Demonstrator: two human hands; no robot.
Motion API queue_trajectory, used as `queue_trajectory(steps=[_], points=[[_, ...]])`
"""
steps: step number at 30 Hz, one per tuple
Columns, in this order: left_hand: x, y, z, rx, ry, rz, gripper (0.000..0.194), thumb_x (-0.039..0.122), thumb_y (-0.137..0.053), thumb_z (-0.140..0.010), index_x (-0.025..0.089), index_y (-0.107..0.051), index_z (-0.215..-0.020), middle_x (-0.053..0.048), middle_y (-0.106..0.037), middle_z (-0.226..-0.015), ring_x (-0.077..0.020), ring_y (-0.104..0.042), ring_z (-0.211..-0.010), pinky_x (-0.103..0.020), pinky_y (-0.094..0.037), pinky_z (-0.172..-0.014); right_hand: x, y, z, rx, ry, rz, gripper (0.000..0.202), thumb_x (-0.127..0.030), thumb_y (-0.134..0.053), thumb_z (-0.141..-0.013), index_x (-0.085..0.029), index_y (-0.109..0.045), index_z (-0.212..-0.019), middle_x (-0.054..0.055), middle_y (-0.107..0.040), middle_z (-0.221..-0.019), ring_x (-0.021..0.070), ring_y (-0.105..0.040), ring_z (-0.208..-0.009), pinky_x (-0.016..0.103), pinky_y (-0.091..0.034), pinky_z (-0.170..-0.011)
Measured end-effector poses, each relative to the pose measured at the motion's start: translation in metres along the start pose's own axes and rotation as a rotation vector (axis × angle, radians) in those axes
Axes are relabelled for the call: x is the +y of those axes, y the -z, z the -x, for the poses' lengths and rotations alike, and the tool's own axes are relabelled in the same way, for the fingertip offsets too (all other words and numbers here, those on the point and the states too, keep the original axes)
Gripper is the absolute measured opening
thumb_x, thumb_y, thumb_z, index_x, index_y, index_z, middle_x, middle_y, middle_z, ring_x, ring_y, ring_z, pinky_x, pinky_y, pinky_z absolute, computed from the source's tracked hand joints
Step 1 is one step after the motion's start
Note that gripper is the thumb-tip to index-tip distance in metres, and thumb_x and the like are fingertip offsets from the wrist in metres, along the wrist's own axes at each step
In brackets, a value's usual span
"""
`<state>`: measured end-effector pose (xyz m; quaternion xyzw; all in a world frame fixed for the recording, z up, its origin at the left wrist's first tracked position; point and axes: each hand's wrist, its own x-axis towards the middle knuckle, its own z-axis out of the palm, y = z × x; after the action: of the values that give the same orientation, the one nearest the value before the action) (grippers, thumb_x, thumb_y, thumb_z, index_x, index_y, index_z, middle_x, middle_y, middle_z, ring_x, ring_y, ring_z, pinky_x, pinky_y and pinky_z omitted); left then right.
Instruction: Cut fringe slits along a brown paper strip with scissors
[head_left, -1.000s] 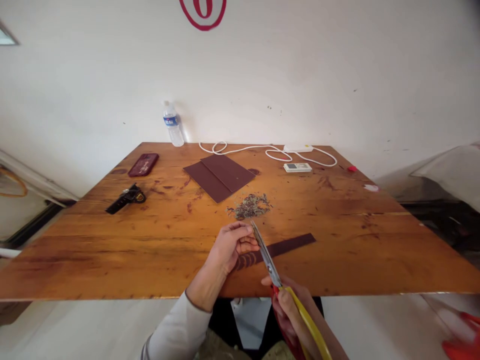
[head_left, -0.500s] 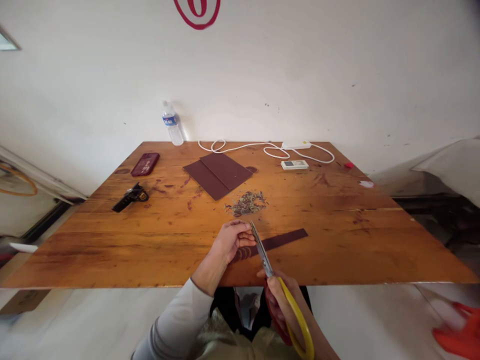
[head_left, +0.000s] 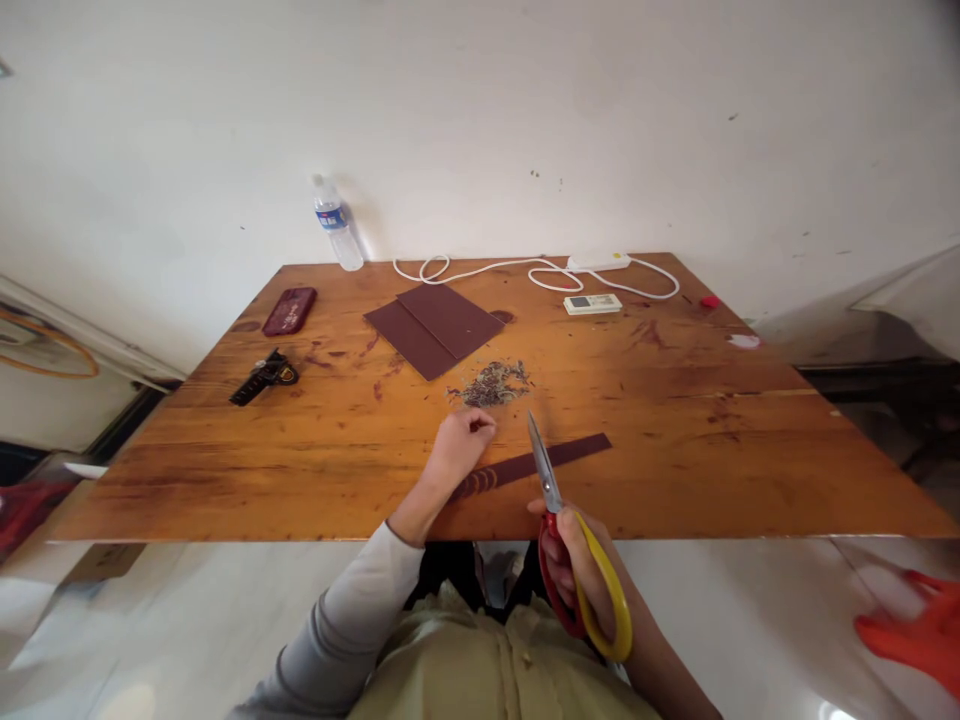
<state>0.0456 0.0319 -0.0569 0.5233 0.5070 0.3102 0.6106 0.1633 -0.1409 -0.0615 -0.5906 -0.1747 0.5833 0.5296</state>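
Note:
My right hand is closed round the red and yellow handles of the scissors, whose blades are together and point up the table. My left hand has its fingers curled in just below a pile of small dark and pale scraps; anything between the fingertips is too small to name. Between the two hands a dark maroon strip lies slanted on the wooden table, with curved marks near its left end. The scissor blades pass over this strip.
Two maroon sheets overlap behind the scraps. On the left are a red phone and a black object. Along the back stand a water bottle, a white power strip with its cord and a white remote.
The scissors have moved right, away from my left hand, and their blades now look closed. The fingers of my left hand have curled in further. The view has tilted slightly.

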Motion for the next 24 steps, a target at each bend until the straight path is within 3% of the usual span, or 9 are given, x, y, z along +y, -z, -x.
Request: queue_trajectory(steps=[4, 7, 10, 12, 16, 19, 22, 24], points=[[-0.003, -0.005, 0.02, -0.053, -0.075, -0.2, 0.03, -0.002, -0.076, -0.055, 0.024, -0.06, -0.055, 0.0, -0.058, -0.065, -0.0256, -0.063, -0.086, -0.029, -0.048, -0.085, -0.001, 0.001, 0.009, -0.01, -0.025, -0.012, 0.052, -0.059, -0.072, -0.085, -0.018, -0.065, -0.115, -0.01, -0.048, -0.057, 0.0079, -0.037, -0.037, 0.017, -0.037, -0.03], [0.0, -0.013, 0.032, -0.096, -0.2, -0.613, 0.026, 0.002, -0.074, -0.063, 0.023, -0.059, -0.066, -0.009, -0.068, -0.09, -0.0338, -0.063, -0.108, -0.039, -0.046, -0.099, 0.0, 0.002, 0.011, -0.01, -0.027, -0.012, 0.051, -0.06, -0.073, -0.085, -0.019, -0.064, -0.113, -0.01, -0.047, -0.058, 0.0076, -0.037, -0.037, 0.017, -0.038, -0.03], [0.006, -0.02, 0.035, -0.147, -0.155, -0.884, 0.022, 0.001, -0.068, -0.07, 0.021, -0.062, -0.079, -0.014, -0.07, -0.11, -0.0354, -0.06, -0.118, -0.046, -0.043, -0.105, 0.003, 0.003, 0.008, -0.013, -0.033, -0.026, 0.051, -0.062, -0.075, -0.081, -0.019, -0.063, -0.107, -0.01, -0.047, -0.057, 0.0072, -0.036, -0.038, 0.017, -0.034, -0.03], [0.008, -0.022, 0.035, -0.16, -0.134, -0.9, 0.025, -0.001, -0.066, -0.07, 0.02, -0.062, -0.083, -0.013, -0.071, -0.107, -0.0343, -0.062, -0.115, -0.047, -0.043, -0.104, 0.005, 0.005, 0.007, -0.018, -0.002, -0.015, 0.051, -0.063, -0.075, -0.081, -0.019, -0.063, -0.106, -0.01, -0.045, -0.055, 0.007, -0.034, -0.038, 0.017, -0.033, -0.031], [0.005, -0.021, 0.032, -0.17, -0.122, -0.791, 0.018, 0.005, -0.065, -0.075, 0.021, -0.059, -0.08, -0.005, -0.069, -0.081, -0.0258, -0.067, -0.087, -0.039, -0.048, -0.086, 0.007, 0.009, 0.009, -0.008, 0.064, 0.016, 0.056, -0.069, -0.072, -0.081, -0.019, -0.065, -0.107, -0.011, -0.043, -0.051, 0.007, -0.032, -0.037, 0.017, -0.032, -0.033], [0.003, -0.017, 0.027, -0.171, -0.095, -0.629, 0.014, 0.014, -0.066, -0.079, 0.022, -0.054, -0.075, 0.001, -0.062, -0.067, -0.0165, -0.06, -0.064, -0.03, -0.046, -0.065, 0.004, 0.011, 0.01, 0.007, 0.121, -0.004, 0.058, -0.07, -0.074, -0.078, -0.02, -0.067, -0.106, -0.01, -0.046, -0.052, 0.0076, -0.035, -0.036, 0.018, -0.033, -0.032], [0.006, -0.012, 0.026, -0.156, 0.016, -0.128, 0.019, 0.023, -0.073, -0.075, 0.021, -0.054, -0.071, 0.006, -0.054, -0.053, -0.0101, -0.046, -0.045, -0.025, -0.036, -0.049, 0.001, 0.009, 0.01, 0.031, 0.223, -0.011, 0.058, -0.07, -0.077, -0.075, -0.02, -0.07, -0.104, -0.009, -0.048, -0.054, 0.0071, -0.036, -0.036, 0.018, -0.032, -0.033], [0.011, -0.01, 0.029, -0.139, 0.073, 0.252, 0.026, 0.024, -0.082, -0.063, 0.02, -0.056, -0.067, 0.006, -0.055, -0.053, -0.0086, -0.048, -0.045, -0.023, -0.036, -0.05, -0.001, 0.007, 0.008, 0.066, 0.288, -0.014, 0.057, -0.069, -0.077, -0.075, -0.02, -0.07, -0.103, -0.009, -0.048, -0.055, 0.0066, -0.036, -0.036, 0.018, -0.032, -0.033]])
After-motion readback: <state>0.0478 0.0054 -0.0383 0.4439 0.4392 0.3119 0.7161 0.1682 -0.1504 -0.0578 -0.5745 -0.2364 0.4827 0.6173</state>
